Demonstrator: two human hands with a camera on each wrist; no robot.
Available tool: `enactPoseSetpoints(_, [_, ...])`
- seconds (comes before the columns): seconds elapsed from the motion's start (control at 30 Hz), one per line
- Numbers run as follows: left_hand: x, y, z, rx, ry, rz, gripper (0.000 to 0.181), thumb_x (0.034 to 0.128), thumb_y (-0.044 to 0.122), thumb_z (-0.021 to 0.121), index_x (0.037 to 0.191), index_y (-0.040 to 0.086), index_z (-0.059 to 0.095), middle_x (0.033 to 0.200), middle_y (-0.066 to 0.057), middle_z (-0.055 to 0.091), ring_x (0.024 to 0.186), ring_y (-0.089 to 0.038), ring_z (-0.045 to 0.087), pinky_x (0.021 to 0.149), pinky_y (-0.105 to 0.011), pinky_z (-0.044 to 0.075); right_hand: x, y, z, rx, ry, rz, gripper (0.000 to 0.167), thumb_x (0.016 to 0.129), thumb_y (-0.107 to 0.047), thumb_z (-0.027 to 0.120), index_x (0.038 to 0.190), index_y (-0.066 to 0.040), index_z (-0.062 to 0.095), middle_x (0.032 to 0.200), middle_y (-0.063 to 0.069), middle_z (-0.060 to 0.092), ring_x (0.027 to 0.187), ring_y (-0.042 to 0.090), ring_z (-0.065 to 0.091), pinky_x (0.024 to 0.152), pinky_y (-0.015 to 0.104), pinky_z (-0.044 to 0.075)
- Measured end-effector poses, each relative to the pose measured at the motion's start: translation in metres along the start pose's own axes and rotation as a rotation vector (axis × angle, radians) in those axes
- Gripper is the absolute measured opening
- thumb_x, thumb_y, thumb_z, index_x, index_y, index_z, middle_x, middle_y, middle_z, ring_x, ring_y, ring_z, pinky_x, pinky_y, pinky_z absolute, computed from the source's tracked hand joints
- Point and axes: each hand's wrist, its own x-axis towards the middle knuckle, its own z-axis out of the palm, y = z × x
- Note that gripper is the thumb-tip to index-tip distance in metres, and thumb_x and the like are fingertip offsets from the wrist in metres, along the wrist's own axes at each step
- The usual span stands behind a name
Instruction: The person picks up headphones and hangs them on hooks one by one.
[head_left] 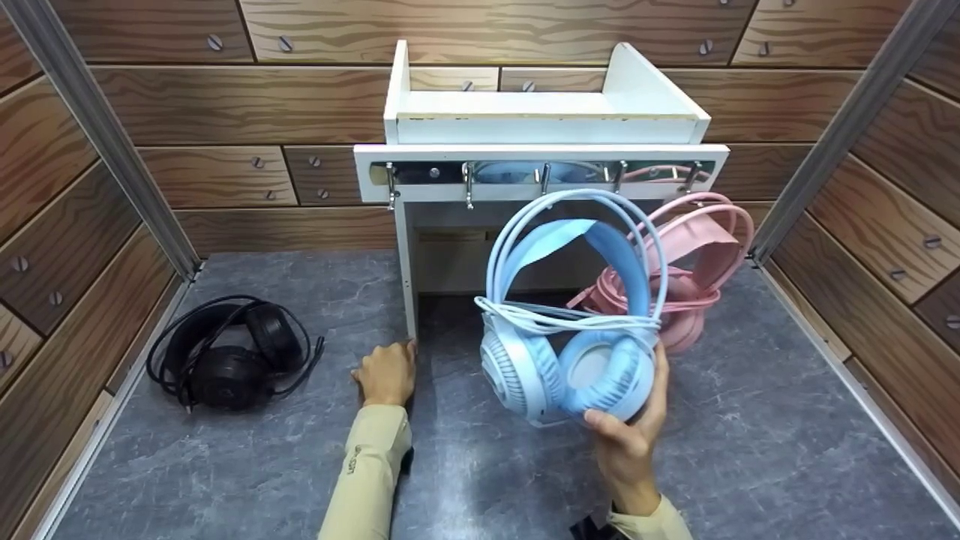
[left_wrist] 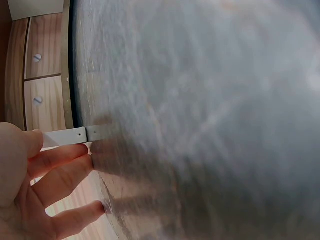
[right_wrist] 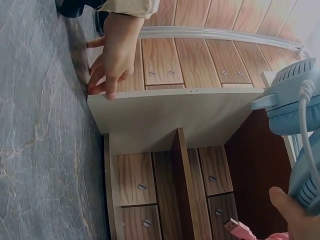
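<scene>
My right hand [head_left: 630, 442] grips pale blue headphones [head_left: 525, 375] by an ear cup, thumb in front, with their headband upward and white cable wound across. They are held up before the right half of a white rack [head_left: 540, 152] with a row of metal hooks; whether the headband touches a hook cannot be told. Low on the rack's left side panel [right_wrist: 175, 112], my left hand [head_left: 386, 375] pinches the front edge between thumb and fingers, close to the tabletop. Partly hidden behind the blue pair, pink headphones [head_left: 701, 247] appear to hang at the rightmost hook.
Black headphones [head_left: 232, 375] with their cable lie on the grey marbled tabletop [head_left: 247, 472] at left. Wood-patterned walls [head_left: 262, 105] enclose the back and both sides. In the right wrist view a pink USB plug [right_wrist: 237, 229] dangles beside the rack's inner boards.
</scene>
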Motion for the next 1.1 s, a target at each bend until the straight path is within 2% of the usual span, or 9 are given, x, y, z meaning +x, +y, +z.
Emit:
enactPoseSetpoints(0.13, [0.0002,0.0007,0.0001,0.002,0.002,-0.006,0.040,0.1025,0.028,0.058,0.087,-0.005,0.075,0.091,-0.033,0.070,0.082,-0.055,0.068,0.068,-0.073,0.048,-0.0004,0.0007,-0.0002,-0.018,-0.001,-0.006,0.109,0.053,0.016,0.057,0.156,0.004,0.023,0.138,0.024,0.044,0.114,0.031,0.050,0.094,0.035,0.048])
enactPoseSetpoints(0.43, [0.0005,0.0006,0.0004,0.002,-0.020,-0.023,0.042,0.1031,0.029,0.057,0.089,-0.006,0.075,0.094,-0.033,0.070,0.086,-0.055,0.068,0.074,-0.076,0.047,-0.0022,0.0027,-0.0008,-0.035,-0.030,-0.015,0.110,0.054,0.018,0.057,0.157,0.005,0.020,0.141,0.022,0.043,0.116,0.030,0.049,0.095,0.034,0.047])
enactPoseSetpoints(0.73, [0.0006,-0.0003,0.0005,0.002,-0.024,-0.031,0.039,0.1029,0.029,0.056,0.089,-0.002,0.075,0.093,-0.031,0.071,0.085,-0.054,0.068,0.069,-0.070,0.049,-0.0033,0.0065,0.0005,-0.045,-0.001,-0.021,0.112,0.051,0.016,0.058,0.156,0.008,0.019,0.153,0.017,0.035,0.125,0.028,0.042,0.106,0.034,0.036])
enactPoseSetpoints(0.97, [0.0013,0.0006,0.0016,0.002,-0.025,-0.027,0.039,0.1028,0.029,0.056,0.090,-0.003,0.075,0.094,-0.031,0.071,0.086,-0.054,0.068,0.073,-0.074,0.047,-0.0041,0.0066,-0.0004,-0.041,-0.020,-0.014,0.113,0.052,0.017,0.058,0.157,0.008,0.016,0.153,0.018,0.035,0.125,0.028,0.043,0.104,0.033,0.040])
enactPoseSetpoints(1.1, [0.0006,0.0011,-0.0002,0.003,-0.030,-0.030,0.040,0.1032,0.030,0.056,0.092,-0.003,0.076,0.095,-0.032,0.071,0.088,-0.054,0.068,0.075,-0.076,0.046,-0.0046,0.0066,0.0001,-0.056,-0.004,-0.009,0.111,0.053,0.017,0.059,0.156,0.008,0.018,0.149,0.019,0.038,0.123,0.029,0.044,0.103,0.033,0.041])
